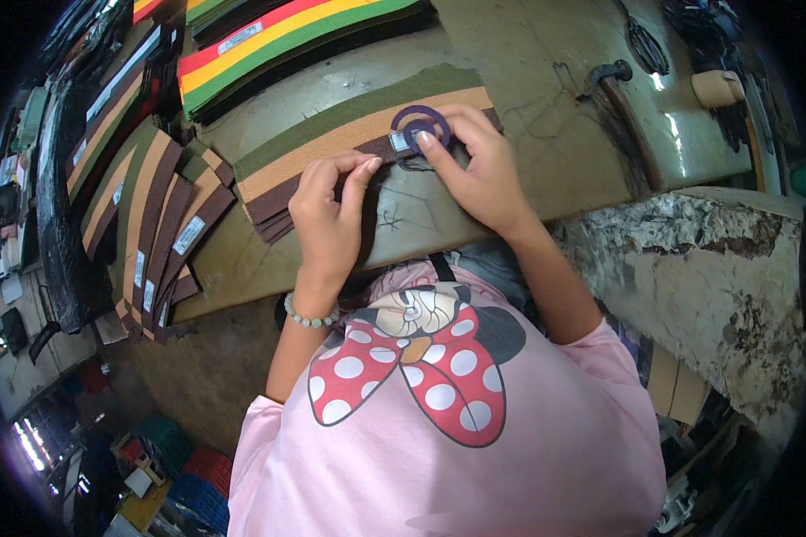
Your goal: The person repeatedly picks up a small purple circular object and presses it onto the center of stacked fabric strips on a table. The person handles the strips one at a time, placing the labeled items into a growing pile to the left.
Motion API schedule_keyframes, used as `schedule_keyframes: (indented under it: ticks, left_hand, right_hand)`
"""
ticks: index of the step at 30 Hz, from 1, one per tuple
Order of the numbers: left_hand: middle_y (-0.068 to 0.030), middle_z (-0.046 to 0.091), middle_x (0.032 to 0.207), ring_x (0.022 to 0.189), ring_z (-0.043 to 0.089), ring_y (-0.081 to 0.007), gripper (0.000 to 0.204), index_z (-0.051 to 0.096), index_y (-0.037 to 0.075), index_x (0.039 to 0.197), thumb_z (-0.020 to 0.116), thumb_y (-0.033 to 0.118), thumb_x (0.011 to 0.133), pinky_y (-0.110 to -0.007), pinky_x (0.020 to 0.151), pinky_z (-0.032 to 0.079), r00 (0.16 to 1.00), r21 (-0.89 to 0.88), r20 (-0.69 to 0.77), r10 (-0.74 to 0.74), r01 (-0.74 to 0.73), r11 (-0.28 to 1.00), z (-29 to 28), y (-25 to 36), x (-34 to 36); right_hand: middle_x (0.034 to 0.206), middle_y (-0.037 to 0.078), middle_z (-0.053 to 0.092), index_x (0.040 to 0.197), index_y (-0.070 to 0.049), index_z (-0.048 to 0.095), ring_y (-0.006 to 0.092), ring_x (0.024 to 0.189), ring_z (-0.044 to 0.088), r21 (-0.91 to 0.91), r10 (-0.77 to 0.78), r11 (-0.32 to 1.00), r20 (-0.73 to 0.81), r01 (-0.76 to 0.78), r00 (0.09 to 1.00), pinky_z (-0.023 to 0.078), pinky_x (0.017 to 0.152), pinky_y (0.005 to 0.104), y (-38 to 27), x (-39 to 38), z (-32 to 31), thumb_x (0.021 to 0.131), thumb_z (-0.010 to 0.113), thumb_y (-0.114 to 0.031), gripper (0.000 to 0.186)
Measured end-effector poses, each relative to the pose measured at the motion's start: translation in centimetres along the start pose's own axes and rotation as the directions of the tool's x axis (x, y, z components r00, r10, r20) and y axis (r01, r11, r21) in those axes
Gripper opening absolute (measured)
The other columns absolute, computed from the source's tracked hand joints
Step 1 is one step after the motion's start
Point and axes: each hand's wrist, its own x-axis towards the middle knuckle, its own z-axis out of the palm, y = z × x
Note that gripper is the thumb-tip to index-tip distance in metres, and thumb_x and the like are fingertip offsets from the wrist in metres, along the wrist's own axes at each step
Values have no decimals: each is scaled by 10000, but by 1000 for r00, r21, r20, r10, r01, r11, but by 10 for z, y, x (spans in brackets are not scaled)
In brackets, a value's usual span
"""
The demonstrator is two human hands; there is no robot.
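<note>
A stack of woven fabric strips (331, 139), striped green, tan and dark brown, lies across the table in front of me. My left hand (324, 210) is closed, thumb and forefinger pinched at the near brown edge of the top strip; any thread between the fingertips is too small to see. My right hand (479, 170) is closed around scissors with purple ring handles (418, 111), held over the strip's right part. Their blades are mostly hidden. A small white label (398, 141) shows beside the rings, at the brown edge.
More striped strips with white labels (157, 224) fan out at the table's left edge. Red, yellow and green strips (295, 54) are stacked at the back. A hammer (613, 76), black-handled scissors (647, 45) and a tape roll (718, 89) lie at the back right.
</note>
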Motion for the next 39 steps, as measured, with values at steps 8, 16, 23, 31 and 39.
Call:
schedule_keyframes:
  ticks: [8, 16, 23, 31, 39]
  left_hand:
    - [-138, 710, 882, 824, 664, -258, 113, 683, -35, 903, 725, 69, 885, -336, 764, 511, 1000, -12, 9, -27, 27, 1000, -1, 0, -2]
    - [-117, 686, 897, 835, 651, -275, 113, 698, 0, 948, 724, 72, 866, -355, 753, 513, 987, 39, 90, 135, -139, 990, -2, 2, 1]
    - [-107, 626, 913, 837, 602, -290, 179, 688, 36, 939, 673, -3, 765, -397, 738, 502, 882, 259, 250, 400, -459, 850, 19, 2, 10]
    - [-98, 633, 838, 794, 606, -294, 167, 694, 46, 890, 771, 169, 808, -386, 695, 492, 812, 26, 533, 237, -296, 955, -12, 22, -15]
    - [-109, 667, 978, 963, 614, -312, 198, 689, 37, 1037, 697, 65, 842, -418, 851, 481, 882, 274, 359, 307, -413, 868, -30, -6, 27]
  right_hand:
    - [1024, 149, 640, 962, 28, 676, 319, 985, 598, -105, -101, 990, -22, 98, 995, 471, 874, 387, -3, 0, 6, 892, 682, -135, 177]
    - [986, 76, 663, 1023, 32, 672, 145, 901, 621, 149, 91, 985, -39, -85, 995, 493, 817, 281, 1, 2, 0, 956, 673, -164, 207]
    - [998, 49, 675, 1074, 47, 656, 74, 913, 617, 561, 288, 790, 13, -245, 958, 518, 807, 242, 3, 2, -1, 995, 648, -190, 249]
    - [1026, 43, 678, 1106, 40, 655, 76, 916, 620, 561, 243, 802, 6, -205, 970, 515, 815, 246, 8, 4, 1, 993, 652, -198, 264]
    - [1031, 26, 676, 1057, -1, 680, 72, 917, 596, 368, 290, 895, -52, -252, 956, 490, 829, 253, 16, 7, -37, 990, 657, -253, 261]
